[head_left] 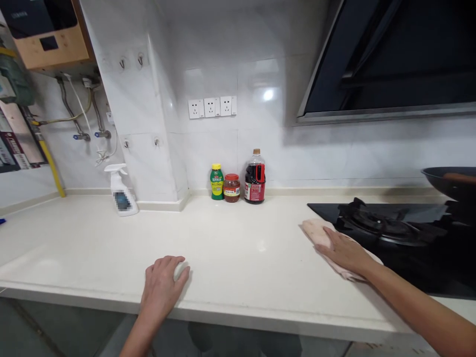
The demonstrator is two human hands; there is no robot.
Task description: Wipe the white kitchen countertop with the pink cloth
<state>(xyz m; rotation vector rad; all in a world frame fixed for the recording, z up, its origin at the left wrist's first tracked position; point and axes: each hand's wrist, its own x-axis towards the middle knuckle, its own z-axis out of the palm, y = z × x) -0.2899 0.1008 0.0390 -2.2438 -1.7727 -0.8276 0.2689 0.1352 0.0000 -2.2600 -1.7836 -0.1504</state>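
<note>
My right hand [344, 249] presses down on a folded pale pink cloth [316, 232], which lies on the counter at the left edge of the black gas stove [416, 265]. Its fingers point left across the cloth, and part of the cloth is hidden under the palm. Near the front edge of the white countertop [238, 263], my left hand [162, 283] rests with thumb and fingers apart, holding nothing.
Against the back wall stand a green bottle with a yellow cap [216, 183], a red-lidded jar [232, 189] and a large bottle of dark liquid [255, 181]. A white spray bottle [122, 192] is at left. A wok [451, 181] sits right, beneath a range hood [390, 64].
</note>
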